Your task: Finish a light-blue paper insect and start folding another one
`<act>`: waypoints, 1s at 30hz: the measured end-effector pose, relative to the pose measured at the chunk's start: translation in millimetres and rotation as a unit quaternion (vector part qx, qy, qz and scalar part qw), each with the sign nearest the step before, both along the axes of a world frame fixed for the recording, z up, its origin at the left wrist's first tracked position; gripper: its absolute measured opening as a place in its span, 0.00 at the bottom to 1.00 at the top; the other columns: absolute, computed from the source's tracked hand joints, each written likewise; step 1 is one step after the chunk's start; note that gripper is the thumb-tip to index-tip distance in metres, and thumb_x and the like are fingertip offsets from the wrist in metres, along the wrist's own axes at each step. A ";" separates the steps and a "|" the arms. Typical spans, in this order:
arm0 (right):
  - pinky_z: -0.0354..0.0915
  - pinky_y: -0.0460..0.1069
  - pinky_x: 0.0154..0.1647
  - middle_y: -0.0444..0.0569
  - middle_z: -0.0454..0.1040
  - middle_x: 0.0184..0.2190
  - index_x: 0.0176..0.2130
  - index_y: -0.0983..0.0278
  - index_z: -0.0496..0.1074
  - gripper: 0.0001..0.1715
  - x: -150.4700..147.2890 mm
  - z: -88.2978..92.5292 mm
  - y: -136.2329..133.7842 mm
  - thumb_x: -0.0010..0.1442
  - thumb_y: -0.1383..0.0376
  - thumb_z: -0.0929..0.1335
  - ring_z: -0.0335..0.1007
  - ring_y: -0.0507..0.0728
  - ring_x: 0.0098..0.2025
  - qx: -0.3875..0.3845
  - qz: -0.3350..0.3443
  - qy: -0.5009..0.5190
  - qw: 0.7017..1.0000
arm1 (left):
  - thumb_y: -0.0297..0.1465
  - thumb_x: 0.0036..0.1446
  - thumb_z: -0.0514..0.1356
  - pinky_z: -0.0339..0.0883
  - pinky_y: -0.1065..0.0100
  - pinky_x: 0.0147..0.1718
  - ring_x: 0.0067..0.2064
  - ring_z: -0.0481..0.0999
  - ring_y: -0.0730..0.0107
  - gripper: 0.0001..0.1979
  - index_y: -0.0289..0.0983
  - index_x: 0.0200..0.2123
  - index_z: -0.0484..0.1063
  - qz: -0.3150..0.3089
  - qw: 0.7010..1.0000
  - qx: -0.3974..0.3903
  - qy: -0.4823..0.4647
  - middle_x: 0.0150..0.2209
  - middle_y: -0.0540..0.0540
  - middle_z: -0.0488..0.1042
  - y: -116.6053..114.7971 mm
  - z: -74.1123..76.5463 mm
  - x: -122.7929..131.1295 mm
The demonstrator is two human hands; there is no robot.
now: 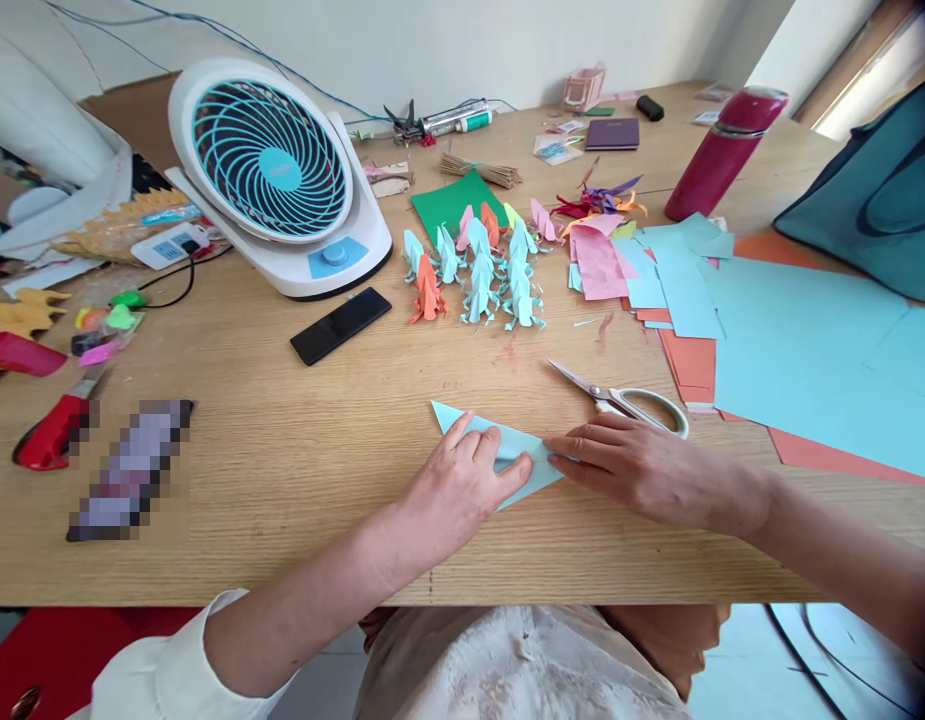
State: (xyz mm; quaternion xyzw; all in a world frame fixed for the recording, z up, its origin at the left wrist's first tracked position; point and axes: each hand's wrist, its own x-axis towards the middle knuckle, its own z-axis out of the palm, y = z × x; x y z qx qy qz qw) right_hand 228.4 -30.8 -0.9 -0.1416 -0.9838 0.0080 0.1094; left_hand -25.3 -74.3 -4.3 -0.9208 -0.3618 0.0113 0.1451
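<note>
A folded light-blue paper triangle (511, 445) lies flat on the wooden table (282, 440) near its front edge. My left hand (462, 485) lies on the paper's left part, fingers stretched flat and pressing it down. My right hand (634, 465) rests at the paper's right corner, fingers extended and fingertips touching the fold. Just behind my right hand lie scissors (619, 398) with white handles. Farther back stands a cluster of small folded paper figures (481, 270), mostly light blue, some orange and pink.
A white and blue desk fan (271, 175) stands back left, a black phone (340, 325) in front of it. Sheets of blue, orange and pink paper (792, 350) cover the right side. A red bottle (721, 150) and a teal bag (874, 190) sit far right.
</note>
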 end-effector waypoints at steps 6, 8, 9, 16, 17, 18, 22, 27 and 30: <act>0.67 0.60 0.47 0.59 0.72 0.53 0.48 0.68 0.74 0.17 25.2 -3.8 -4.9 0.68 0.73 0.59 0.69 0.62 0.45 0.044 -0.008 -0.042 0.998 | 0.27 0.59 0.58 0.63 0.51 0.58 0.41 0.76 0.63 0.19 0.42 0.53 0.64 -0.002 1.000 -0.002 0.006 0.43 0.42 0.73 -0.1 -2.6 -1.5; 0.67 0.60 0.48 0.60 0.71 0.56 0.49 0.70 0.73 0.16 33.7 -4.8 -8.1 0.67 0.74 0.60 0.69 0.63 0.47 0.070 -0.002 -0.050 0.996 | 0.26 0.59 0.57 0.63 0.51 0.58 0.42 0.77 0.63 0.19 0.42 0.53 0.64 -0.004 1.000 -0.004 0.007 0.42 0.42 0.73 0.1 -2.8 -1.8; 0.67 0.61 0.48 0.61 0.70 0.56 0.49 0.70 0.73 0.17 37.2 -4.8 -9.9 0.66 0.74 0.60 0.69 0.64 0.48 0.080 -0.001 -0.048 0.996 | 0.26 0.59 0.57 0.63 0.51 0.58 0.42 0.77 0.63 0.19 0.42 0.53 0.64 -0.003 1.000 -0.005 0.007 0.43 0.42 0.73 0.2 -2.6 -1.7; 0.68 0.62 0.44 0.57 0.74 0.50 0.48 0.63 0.73 0.17 26.4 2.7 -17.2 0.67 0.73 0.59 0.71 0.62 0.43 0.014 -0.063 -0.003 0.998 | 0.25 0.59 0.56 0.63 0.51 0.58 0.42 0.76 0.62 0.18 0.42 0.53 0.65 -0.002 1.000 -0.004 -0.001 0.42 0.41 0.73 -0.4 -1.6 -0.2; 0.68 0.61 0.45 0.58 0.74 0.49 0.50 0.64 0.72 0.18 17.8 2.4 -16.6 0.67 0.73 0.59 0.72 0.62 0.44 -0.018 -0.076 0.014 0.997 | 0.25 0.60 0.56 0.63 0.51 0.58 0.42 0.76 0.62 0.17 0.42 0.53 0.65 -0.001 1.000 0.001 -0.005 0.42 0.41 0.73 -0.6 -1.9 -0.1; 0.69 0.60 0.46 0.58 0.74 0.49 0.52 0.65 0.70 0.19 7.9 1.3 -15.5 0.68 0.73 0.58 0.72 0.62 0.45 -0.054 -0.086 0.035 0.994 | 0.26 0.60 0.56 0.62 0.51 0.58 0.42 0.76 0.63 0.17 0.42 0.52 0.65 -0.001 1.000 0.005 -0.009 0.42 0.42 0.73 -1.0 -2.3 0.0; 0.71 0.53 0.42 0.56 0.73 0.47 0.58 0.65 0.63 0.23 -34.6 -10.7 -6.8 0.66 0.75 0.57 0.73 0.57 0.44 -0.220 -0.113 0.106 0.963 | 0.27 0.62 0.55 0.62 0.51 0.59 0.44 0.75 0.62 0.16 0.41 0.53 0.65 -0.001 1.000 0.013 -0.016 0.40 0.43 0.73 -2.0 -4.3 0.3; 0.70 0.56 0.49 0.55 0.74 0.44 0.54 0.65 0.66 0.21 -59.5 -29.9 8.5 0.64 0.77 0.60 0.71 0.59 0.47 -0.264 -0.094 0.163 0.946 | 0.28 0.63 0.54 0.62 0.51 0.59 0.45 0.75 0.62 0.15 0.42 0.53 0.66 0.009 1.000 0.012 -0.025 0.43 0.41 0.73 -3.7 -6.1 -0.2; 0.69 0.57 0.52 0.56 0.73 0.47 0.55 0.65 0.66 0.21 -59.6 -35.1 13.2 0.65 0.76 0.60 0.70 0.59 0.50 -0.267 -0.071 0.186 0.943 | 0.28 0.64 0.53 0.62 0.51 0.58 0.46 0.75 0.62 0.15 0.43 0.54 0.66 0.016 0.999 -0.001 -0.042 0.46 0.40 0.73 -5.5 -6.3 -1.9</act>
